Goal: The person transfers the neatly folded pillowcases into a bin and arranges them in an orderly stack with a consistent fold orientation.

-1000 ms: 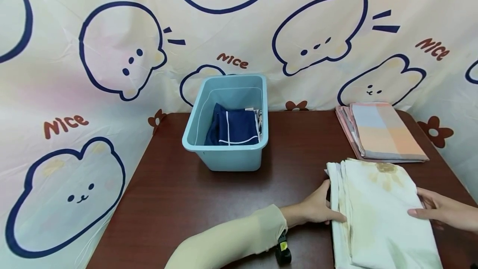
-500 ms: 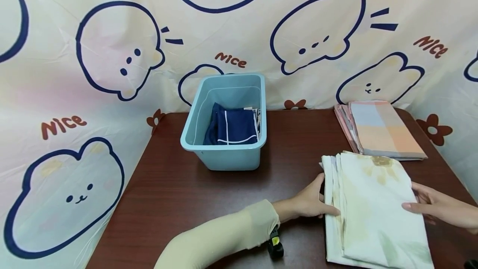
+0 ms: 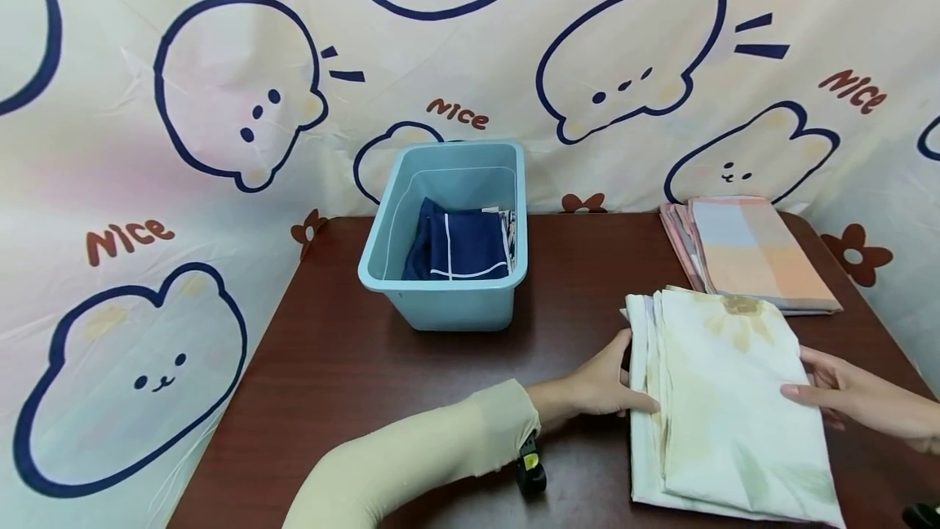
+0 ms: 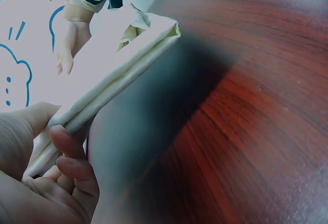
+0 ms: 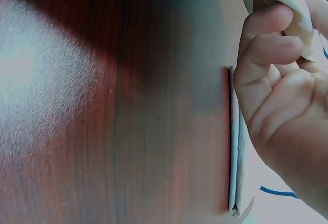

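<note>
A folded white cloth (image 3: 734,415) with a pale flower print is held between both hands at the right of the table. My left hand (image 3: 598,386) grips its left edge, thumb on top and fingers curled underneath, as the left wrist view shows. On the opposite edge, my right hand (image 3: 844,390) pinches the cloth with the thumb above; in the right wrist view its fingers (image 5: 266,49) curl under the fabric. The left wrist view shows the folded layers raised over the table, with a dark shadow below.
A blue plastic bin (image 3: 458,304) stands at the back middle, with a folded navy cloth (image 3: 470,243) inside. Behind the white cloth lies a folded pastel checked cloth (image 3: 764,255) on the brown table (image 3: 352,333). A printed curtain (image 3: 470,47) hangs behind.
Both hands have moved the white cloth a little to the left and away from me, toward the back of the table. The bin and the checked cloth stay in place.
</note>
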Available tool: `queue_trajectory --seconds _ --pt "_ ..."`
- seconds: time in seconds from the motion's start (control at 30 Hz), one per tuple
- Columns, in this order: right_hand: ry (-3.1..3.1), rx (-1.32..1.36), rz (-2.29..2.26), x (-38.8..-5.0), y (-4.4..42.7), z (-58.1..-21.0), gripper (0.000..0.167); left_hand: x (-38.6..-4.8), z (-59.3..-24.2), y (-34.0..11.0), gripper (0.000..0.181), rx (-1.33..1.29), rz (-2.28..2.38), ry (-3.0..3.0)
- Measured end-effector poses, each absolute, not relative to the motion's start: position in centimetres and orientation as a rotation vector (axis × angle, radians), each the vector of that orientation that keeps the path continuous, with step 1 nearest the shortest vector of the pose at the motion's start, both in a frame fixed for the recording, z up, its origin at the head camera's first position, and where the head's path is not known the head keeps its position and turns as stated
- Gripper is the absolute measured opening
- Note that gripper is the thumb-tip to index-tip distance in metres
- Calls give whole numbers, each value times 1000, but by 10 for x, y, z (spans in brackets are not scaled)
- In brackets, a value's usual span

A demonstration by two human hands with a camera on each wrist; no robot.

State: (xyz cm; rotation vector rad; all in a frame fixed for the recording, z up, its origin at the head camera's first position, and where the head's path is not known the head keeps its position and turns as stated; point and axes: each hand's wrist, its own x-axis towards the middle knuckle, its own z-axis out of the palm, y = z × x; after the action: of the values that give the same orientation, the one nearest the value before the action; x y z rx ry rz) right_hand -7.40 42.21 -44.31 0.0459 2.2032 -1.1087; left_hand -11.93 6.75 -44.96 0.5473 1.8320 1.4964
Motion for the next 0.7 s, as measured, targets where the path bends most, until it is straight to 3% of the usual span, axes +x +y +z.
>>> queue_trajectory --seconds 0.7 --pt "2190 -60 -1232 -84 403 -434 75 -130 -430 49 92 522 1450 1882"
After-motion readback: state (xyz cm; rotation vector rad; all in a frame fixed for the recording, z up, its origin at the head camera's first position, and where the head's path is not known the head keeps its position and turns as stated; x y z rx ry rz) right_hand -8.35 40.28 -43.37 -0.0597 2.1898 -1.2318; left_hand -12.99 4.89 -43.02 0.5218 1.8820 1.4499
